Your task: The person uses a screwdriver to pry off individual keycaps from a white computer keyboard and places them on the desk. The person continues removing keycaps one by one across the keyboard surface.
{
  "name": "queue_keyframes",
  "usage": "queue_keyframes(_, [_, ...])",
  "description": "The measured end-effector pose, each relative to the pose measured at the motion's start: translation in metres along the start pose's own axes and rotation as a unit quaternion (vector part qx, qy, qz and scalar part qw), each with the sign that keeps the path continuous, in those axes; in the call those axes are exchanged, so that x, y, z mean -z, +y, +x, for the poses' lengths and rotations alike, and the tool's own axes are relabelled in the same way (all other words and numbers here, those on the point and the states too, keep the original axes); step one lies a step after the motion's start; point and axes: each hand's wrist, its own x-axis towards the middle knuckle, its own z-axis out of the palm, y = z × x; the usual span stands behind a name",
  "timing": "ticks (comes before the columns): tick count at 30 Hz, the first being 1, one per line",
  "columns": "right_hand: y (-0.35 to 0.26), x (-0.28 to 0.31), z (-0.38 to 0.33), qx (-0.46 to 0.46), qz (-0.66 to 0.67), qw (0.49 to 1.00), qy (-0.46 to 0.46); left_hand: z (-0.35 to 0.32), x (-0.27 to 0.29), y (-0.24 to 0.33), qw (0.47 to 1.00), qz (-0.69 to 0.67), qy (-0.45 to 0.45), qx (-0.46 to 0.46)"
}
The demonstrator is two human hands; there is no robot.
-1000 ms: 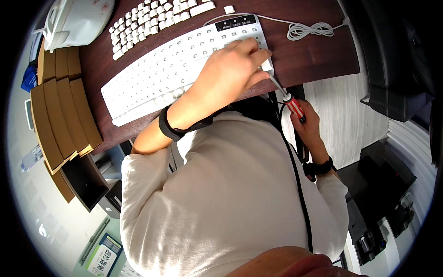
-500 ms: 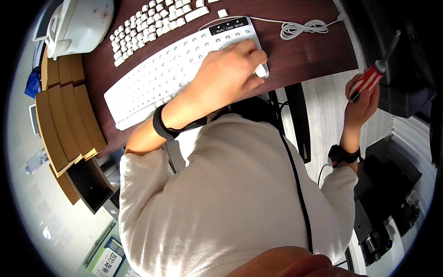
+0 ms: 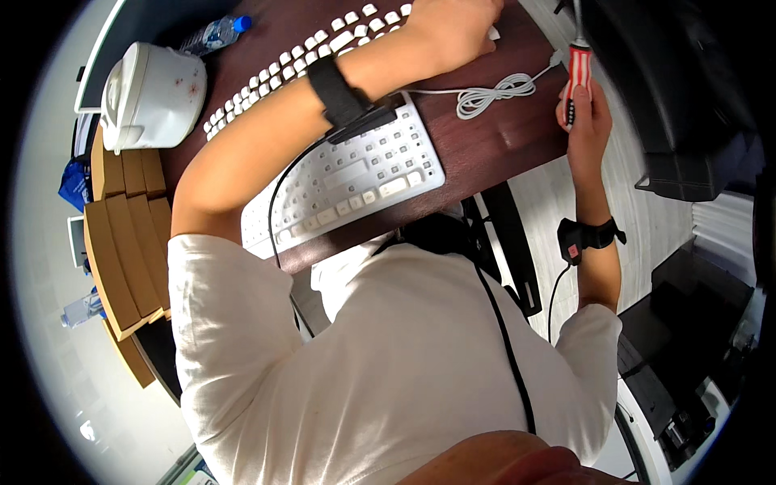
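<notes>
My left hand (image 3: 454, 34) is over the far part of the desk, fingers bent together at a white keycap (image 3: 494, 34) showing beside their tips. Rows of loose white keycaps (image 3: 299, 66) lie to its left, partly behind my forearm. Nearer me sits the white keyboard (image 3: 339, 174); most of its key positions are bare, with keycaps along its near row. My forearm crosses above it and hides its far left part. Off the desk's right edge, my right hand (image 3: 588, 121) is closed around the red-and-white striped handle of a screwdriver (image 3: 579, 69), its shaft pointing away.
A coiled white cable (image 3: 501, 95) runs from the keyboard across the dark wooden desk (image 3: 493, 149). At the left stand a white rice cooker (image 3: 158, 93), a plastic bottle (image 3: 217, 35) and stacked brown cartons (image 3: 121, 250). A black padded seat (image 3: 679, 153) is to the right.
My left hand has moved from the keyboard's right corner to the far side, beyond the keyboard. My right hand, still holding the screwdriver, has come closer to the desk. The view has shifted.
</notes>
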Motion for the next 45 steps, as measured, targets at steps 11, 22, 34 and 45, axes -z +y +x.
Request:
queue_keyframes(11, [0.004,0.004,-0.001,-0.009,0.024,1.000,-0.015,0.030,-0.043,-0.011,0.995,0.017,-0.095,-0.009])
queue_keyframes(22, [0.006,0.007,-0.002,0.007,0.008,1.000,-0.024,0.026,-0.041,-0.014,0.995,0.028,-0.087,-0.035])
queue_keyframes(34, [0.012,0.008,-0.002,0.013,-0.033,0.999,-0.032,0.012,-0.035,-0.015,0.998,0.041,-0.022,-0.052])
queue_keyframes(45, [0.005,0.015,-0.004,-0.024,-0.094,0.990,-0.103,-0.128,0.101,0.023,0.989,-0.054,-0.136,-0.026])
